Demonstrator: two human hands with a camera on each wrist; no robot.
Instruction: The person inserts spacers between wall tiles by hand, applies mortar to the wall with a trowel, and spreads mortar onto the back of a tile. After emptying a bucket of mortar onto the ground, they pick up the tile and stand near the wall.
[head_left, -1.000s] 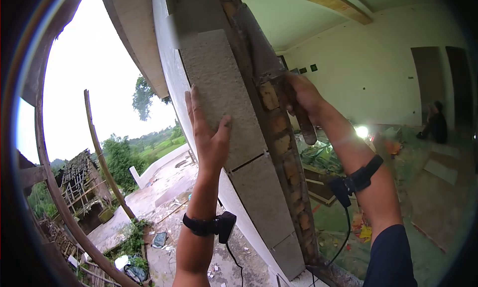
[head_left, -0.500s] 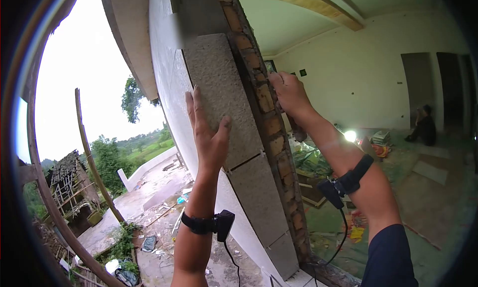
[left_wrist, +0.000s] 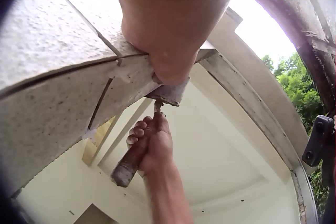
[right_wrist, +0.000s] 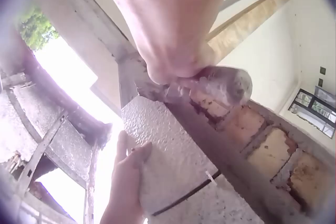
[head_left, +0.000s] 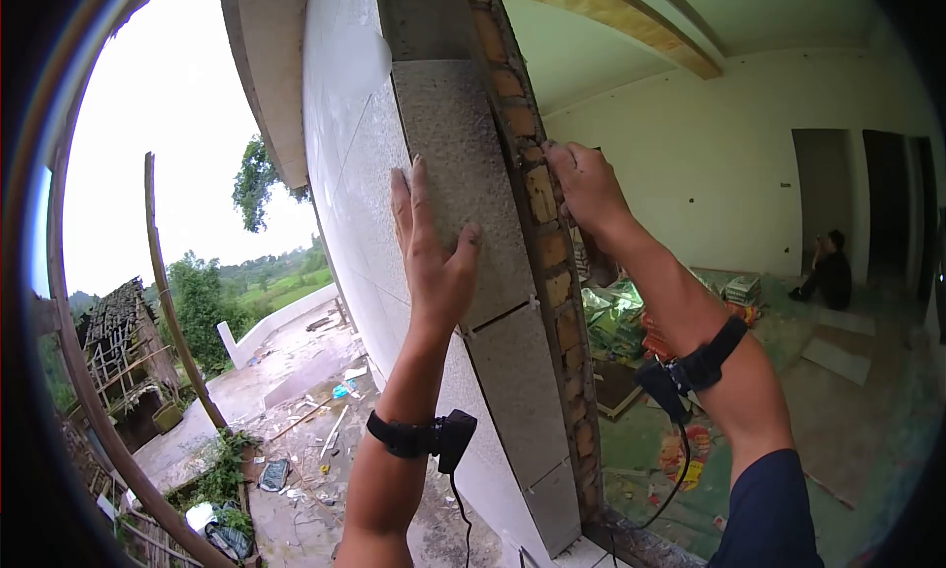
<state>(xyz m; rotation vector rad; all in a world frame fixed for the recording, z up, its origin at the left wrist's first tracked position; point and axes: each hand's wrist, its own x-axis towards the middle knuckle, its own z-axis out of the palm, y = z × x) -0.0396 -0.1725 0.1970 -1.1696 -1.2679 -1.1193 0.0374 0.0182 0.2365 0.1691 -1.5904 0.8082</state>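
My left hand (head_left: 439,263) lies with straight fingers on a grey rough-faced tile (head_left: 458,120) at the end of the wall, the fingers along its outer edge. Across the strip of bare brick (head_left: 542,194), my right hand (head_left: 589,189) grips a trowel by its handle (left_wrist: 126,170). The trowel's blade (left_wrist: 172,94) shows in the left wrist view close to the tile's edge, partly hidden by the left hand. Below the tile, a second tile (head_left: 517,381) is set across a dark joint, with a small white spacer (head_left: 533,301) at the joint's corner.
White wall tiles (head_left: 345,164) cover the outer face on the left. Inside the room at right, a person (head_left: 830,270) sits by the far wall, and bags and sheets lie on the floor (head_left: 769,440). Rubble litters the ground (head_left: 315,479) outside. Wooden poles (head_left: 172,292) stand at left.
The trowel blade, broad over the bricks a second ago, has turned out of sight in the head view. My right hand has rotated, while my left hand keeps its place on the tile.
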